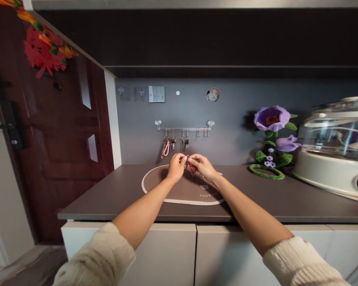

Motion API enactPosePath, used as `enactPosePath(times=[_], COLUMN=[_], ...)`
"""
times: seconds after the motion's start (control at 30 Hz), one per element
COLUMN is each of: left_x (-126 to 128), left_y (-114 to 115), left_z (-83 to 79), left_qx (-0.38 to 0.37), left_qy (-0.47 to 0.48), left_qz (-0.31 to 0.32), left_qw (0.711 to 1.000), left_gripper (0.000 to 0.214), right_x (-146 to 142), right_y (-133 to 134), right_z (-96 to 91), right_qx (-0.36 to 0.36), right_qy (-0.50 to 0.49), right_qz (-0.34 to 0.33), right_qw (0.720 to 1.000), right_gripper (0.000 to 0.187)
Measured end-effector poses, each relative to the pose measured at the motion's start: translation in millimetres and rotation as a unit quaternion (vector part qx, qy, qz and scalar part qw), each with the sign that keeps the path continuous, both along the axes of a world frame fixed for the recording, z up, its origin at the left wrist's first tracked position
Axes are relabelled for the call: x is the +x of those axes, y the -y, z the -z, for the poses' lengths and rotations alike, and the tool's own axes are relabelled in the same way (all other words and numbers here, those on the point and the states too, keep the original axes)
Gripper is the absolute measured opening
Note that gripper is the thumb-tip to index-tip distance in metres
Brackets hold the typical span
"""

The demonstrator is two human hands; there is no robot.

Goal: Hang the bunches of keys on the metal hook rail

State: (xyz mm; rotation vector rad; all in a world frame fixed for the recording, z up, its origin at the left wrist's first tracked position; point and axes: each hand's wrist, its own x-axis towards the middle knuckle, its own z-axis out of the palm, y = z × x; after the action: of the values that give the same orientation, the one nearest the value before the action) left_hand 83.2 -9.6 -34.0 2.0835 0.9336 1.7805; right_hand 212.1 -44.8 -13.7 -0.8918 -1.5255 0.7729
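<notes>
Both my arms reach out over a dark grey countertop (113,194). My left hand (176,167) and my right hand (202,167) meet above an oval brown mat (181,194), fingers pinched together. Between them is a small metal key or ring with a red tag (192,167); my right fingers hold the red tag, my left fingers pinch the metal part. On the wall just behind hangs a chrome hook rail (183,128) with several key bunches, one with a pink strap (166,149).
A purple knitted flower decoration (271,139) stands to the right, and a large white appliance with a clear lid (334,151) beyond it. A dark red door (56,139) with a black handle is at left. White cabinet doors (167,254) sit below the counter.
</notes>
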Motion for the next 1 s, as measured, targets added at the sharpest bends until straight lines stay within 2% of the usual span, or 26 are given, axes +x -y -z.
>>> enactPosePath(times=[0.2,0.37,0.63,0.83,1.0], left_x=[-1,-1,2,5,5], left_y=[2,-2,-6,-7,-10], left_z=[3.3,8.9,15.3,17.9,19.1], left_qx=[0.015,0.003,-0.009,-0.027,-0.035], left_qy=[-0.04,-0.088,-0.124,-0.139,-0.137], left_qz=[-0.038,-0.069,-0.083,-0.079,-0.078], left_qw=[0.998,0.994,0.989,0.987,0.987], left_gripper=[0.024,0.022,0.022,0.021,0.02], right_x=[2,5,14,17,16], right_y=[-2,-4,-35,-58,-72], right_z=[2.2,-4.4,-29.8,-51.4,-64.3], right_qx=[-0.006,-0.006,0.028,-0.003,-0.035], right_qy=[-0.038,-0.051,-0.092,-0.151,-0.199], right_qz=[0.016,0.042,0.072,0.109,0.142], right_qw=[0.999,0.998,0.993,0.982,0.969], right_gripper=[0.029,0.026,0.025,0.012,0.014])
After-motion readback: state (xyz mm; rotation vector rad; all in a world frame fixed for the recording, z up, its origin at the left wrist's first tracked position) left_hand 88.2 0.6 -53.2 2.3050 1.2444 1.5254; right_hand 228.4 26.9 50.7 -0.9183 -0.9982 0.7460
